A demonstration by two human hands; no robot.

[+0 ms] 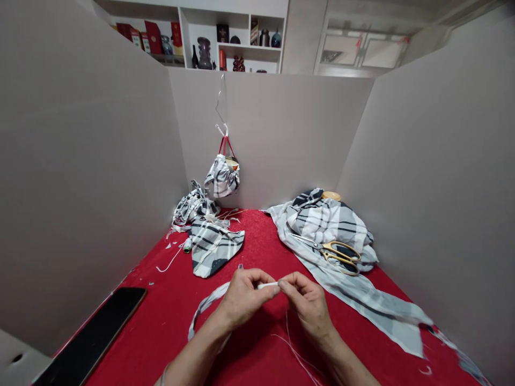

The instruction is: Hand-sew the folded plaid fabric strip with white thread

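Head view: we note a short white cord (pixel 267 286) held crosswise between both hands, its long axis running left to right. The left hand (pixel 243 300) is closed on it in a tight pinch grip, and the right hand (pixel 306 304) pinches the end nearest it. A grey plaid strip (pixel 205 307) curves away beside the left hand; thin white thread (pixel 290 335) hangs below the right. Ahead, scissors (pixel 338 256) rest on plaid cloth (pixel 322 220); the red table (pixel 257 252) shows between. A black phone (pixel 92 335) lies near the left edge.
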